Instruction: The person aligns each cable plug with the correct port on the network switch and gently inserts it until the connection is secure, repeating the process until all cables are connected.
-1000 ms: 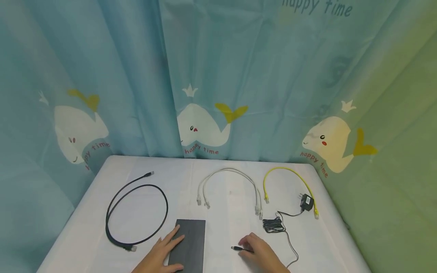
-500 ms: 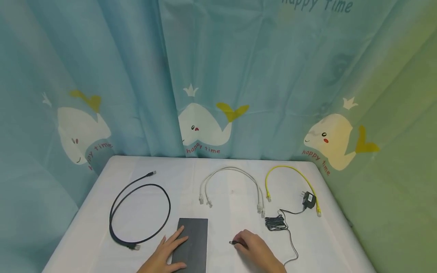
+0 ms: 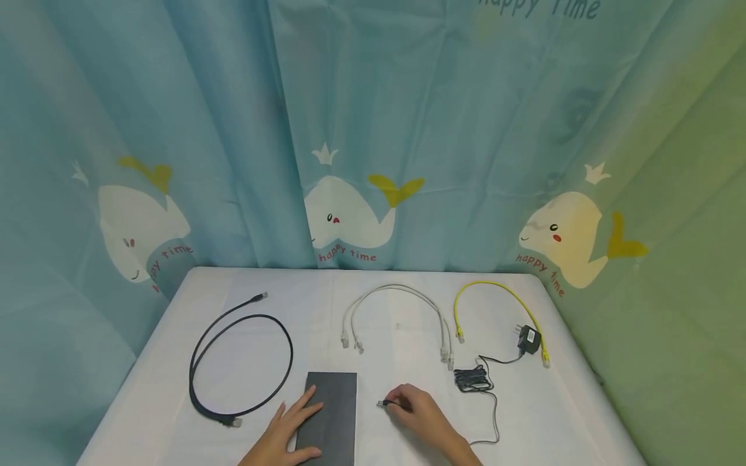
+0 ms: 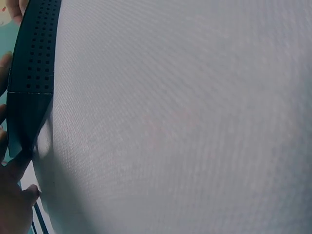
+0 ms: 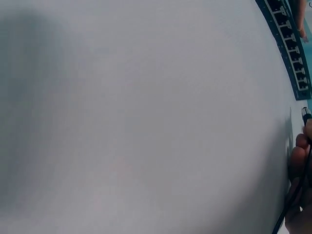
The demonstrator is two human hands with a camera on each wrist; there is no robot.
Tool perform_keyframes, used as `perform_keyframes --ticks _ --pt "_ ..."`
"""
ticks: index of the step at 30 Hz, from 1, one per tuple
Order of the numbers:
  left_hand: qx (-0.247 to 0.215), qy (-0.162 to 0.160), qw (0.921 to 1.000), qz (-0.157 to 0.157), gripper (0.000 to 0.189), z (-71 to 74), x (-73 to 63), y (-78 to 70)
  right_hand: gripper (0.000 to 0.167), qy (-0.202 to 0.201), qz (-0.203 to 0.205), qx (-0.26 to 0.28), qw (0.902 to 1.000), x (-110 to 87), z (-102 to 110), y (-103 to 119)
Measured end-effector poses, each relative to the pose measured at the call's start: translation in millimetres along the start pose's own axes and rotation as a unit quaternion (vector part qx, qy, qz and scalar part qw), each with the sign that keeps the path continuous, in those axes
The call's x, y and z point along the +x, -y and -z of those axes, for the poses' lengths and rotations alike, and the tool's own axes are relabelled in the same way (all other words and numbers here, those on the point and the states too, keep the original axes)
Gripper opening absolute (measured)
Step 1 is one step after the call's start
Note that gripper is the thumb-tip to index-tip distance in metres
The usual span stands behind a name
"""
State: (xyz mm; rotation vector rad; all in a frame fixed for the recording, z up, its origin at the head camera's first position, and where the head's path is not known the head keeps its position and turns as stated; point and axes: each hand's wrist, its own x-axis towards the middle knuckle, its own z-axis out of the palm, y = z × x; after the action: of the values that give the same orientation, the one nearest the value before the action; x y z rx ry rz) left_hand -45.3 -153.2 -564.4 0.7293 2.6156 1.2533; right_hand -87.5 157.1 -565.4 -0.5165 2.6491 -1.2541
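My left hand [image 3: 287,428] rests with fingers spread on the dark grey network switch [image 3: 335,414], near the table's front edge. One vented side of the switch [image 4: 40,48] shows in the left wrist view. A row of ports runs along its other side [image 5: 291,51] in the right wrist view. To the right of the switch, my right hand [image 3: 421,414] pinches the power adapter's barrel plug [image 3: 382,403], its tip pointing at the ported side with a gap between. The thin black cord trails back under that hand to a tied bundle [image 3: 472,380] and the wall adapter [image 3: 529,339].
A black network cable [image 3: 291,353] lies looped at the left. Two grey network cables [image 3: 398,286] curve behind the switch, and a yellow one [image 3: 489,282] lies at the back right, close to the adapter. Curtains [image 3: 250,129] hang behind the white table [image 3: 408,333].
My right hand has carried the plug leftward and slightly away from me, nearer the switch, drawing the loose cord along. The left hand keeps its place on the switch. The head view has shifted slightly.
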Motion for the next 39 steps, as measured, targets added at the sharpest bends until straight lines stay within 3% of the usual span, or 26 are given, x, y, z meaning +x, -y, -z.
perform_keyframes --ticks 10,21,30,39 --pt "0.016 -0.023 0.9996 0.005 0.064 -3.4 -0.8 -1.4 0.007 -0.031 0.019 -0.017 0.9992 16.8 -16.6 6.1" --pt "-0.017 -0.021 0.9995 0.016 0.062 -4.8 -0.9 3.5 0.004 -0.068 0.056 0.026 0.9958 33.9 -27.7 7.3" --pt "-0.052 0.0 0.9976 0.045 0.062 -5.2 2.0 2.7 0.007 -0.058 0.034 0.024 0.9974 41.7 -29.5 7.3" --pt "-0.055 -0.004 0.9972 0.051 0.063 -5.6 1.3 4.1 0.009 -0.053 0.033 0.02 0.9978 46.3 -31.5 7.9"
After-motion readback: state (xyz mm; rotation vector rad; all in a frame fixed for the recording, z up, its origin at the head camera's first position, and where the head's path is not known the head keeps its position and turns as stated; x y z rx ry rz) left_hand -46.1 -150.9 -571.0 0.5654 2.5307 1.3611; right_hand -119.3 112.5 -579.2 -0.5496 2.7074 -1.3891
